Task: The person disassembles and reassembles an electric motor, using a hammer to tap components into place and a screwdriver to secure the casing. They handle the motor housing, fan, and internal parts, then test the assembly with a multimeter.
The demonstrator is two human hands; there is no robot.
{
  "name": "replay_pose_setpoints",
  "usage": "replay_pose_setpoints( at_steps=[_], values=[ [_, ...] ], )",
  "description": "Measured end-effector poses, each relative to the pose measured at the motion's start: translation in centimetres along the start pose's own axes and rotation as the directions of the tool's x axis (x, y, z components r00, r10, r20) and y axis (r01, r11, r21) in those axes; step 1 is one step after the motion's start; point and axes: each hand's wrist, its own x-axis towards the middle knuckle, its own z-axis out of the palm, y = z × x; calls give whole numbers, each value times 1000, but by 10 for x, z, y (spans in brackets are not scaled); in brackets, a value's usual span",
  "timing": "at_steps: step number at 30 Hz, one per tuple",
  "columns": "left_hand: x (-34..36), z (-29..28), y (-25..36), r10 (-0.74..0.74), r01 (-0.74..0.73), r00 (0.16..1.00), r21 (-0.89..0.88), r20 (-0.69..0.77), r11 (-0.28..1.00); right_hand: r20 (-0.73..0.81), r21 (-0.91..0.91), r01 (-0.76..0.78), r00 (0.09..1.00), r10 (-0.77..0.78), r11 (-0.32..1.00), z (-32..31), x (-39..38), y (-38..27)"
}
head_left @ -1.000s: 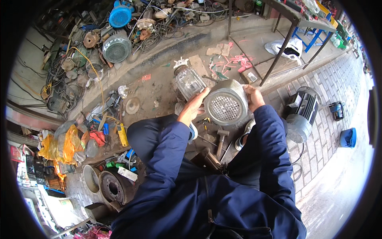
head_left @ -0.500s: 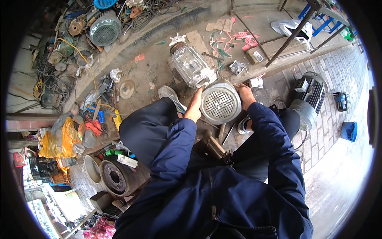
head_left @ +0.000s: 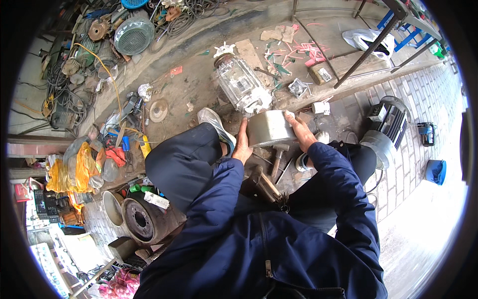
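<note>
Between my two hands is a round grey metal fan cover (head_left: 271, 128), its smooth side wall toward me. My left hand (head_left: 242, 144) grips its left edge, and my right hand (head_left: 301, 131) holds the right side with the thumb near the upper rim. Just beyond the cover lies a silvery electric motor (head_left: 241, 82) on its side, a pale fan (head_left: 224, 49) on its far end. From this angle I cannot tell whether cover and motor touch. Below the cover, a hammer (head_left: 277, 160) is partly in view between my feet.
A black motor (head_left: 388, 121) sits on the paving at right, near a blue container (head_left: 436, 172). Pink strips (head_left: 311, 51) and a small box (head_left: 320, 108) lie ahead. Motor parts and cables crowd the far left; a metal drum (head_left: 142, 219) stands by my left leg.
The fan cover has tipped over in my hands: its perforated face showed before, and now its side wall does. Both hands turned with it and kept their grip.
</note>
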Motion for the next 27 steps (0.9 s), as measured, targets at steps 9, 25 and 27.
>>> replay_pose_setpoints(
  at_steps=[9, 25, 27],
  values=[
    [15, -24, -5, -69, 59, 995, -123, -75, 991, 126, 58, 294, 946, -299, 954, 6, -23, -13],
    [6, -27, -8, 139, -166, 961, -97, -239, 981, 121, 244, -1, 992, -29, 970, -7, 4, -5],
    [3, -21, -5, 205, -219, 968, -83, -147, 972, 295, 368, -13, 950, -104, 930, -9, 3, -3]
  ],
)
